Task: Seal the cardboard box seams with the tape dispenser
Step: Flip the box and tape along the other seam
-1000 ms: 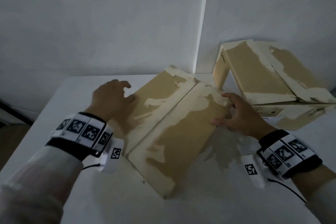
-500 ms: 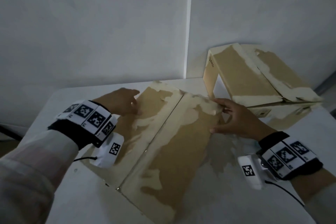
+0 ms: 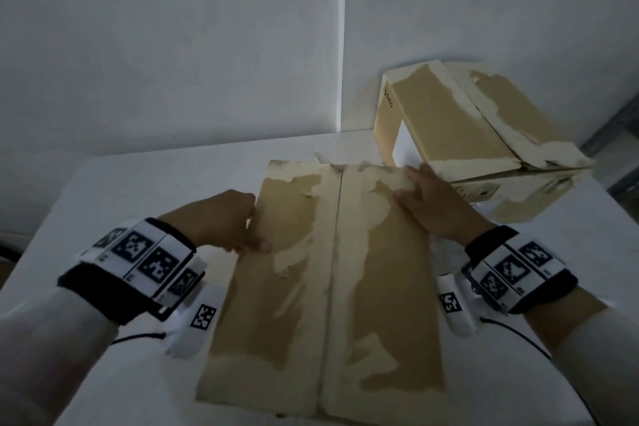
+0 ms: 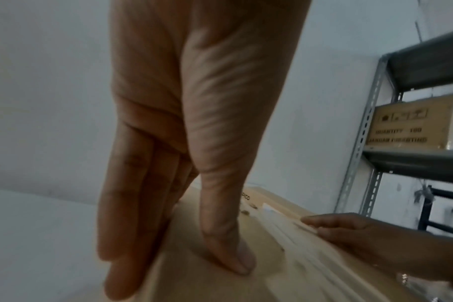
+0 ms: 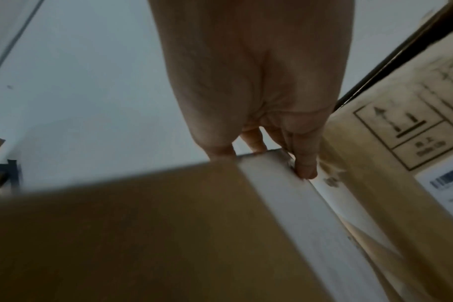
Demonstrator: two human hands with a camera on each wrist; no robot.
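A worn cardboard box (image 3: 387,304) lies flat on the white table (image 3: 138,190) in front of me. Its two top flaps are down and the centre seam (image 3: 334,252) runs straight away from me. My left hand (image 3: 224,221) holds the box's left edge, thumb (image 4: 228,255) on top and fingers down the side. My right hand (image 3: 435,204) grips the far right corner, thumb on the flap and fingers (image 5: 305,161) over the edge. No tape dispenser is in view.
A second cardboard box (image 3: 466,128), top flaps partly raised, stands at the back right, close behind my right hand. Walls close off the table's far side. A grey metal shelf (image 4: 414,159) carrying a carton (image 4: 411,124) stands off to the right.
The box has turned from a diagonal lie until its seam points straight away from me. My left hand slid from the left flap's top to its outer edge. My right hand stayed at the far right corner.
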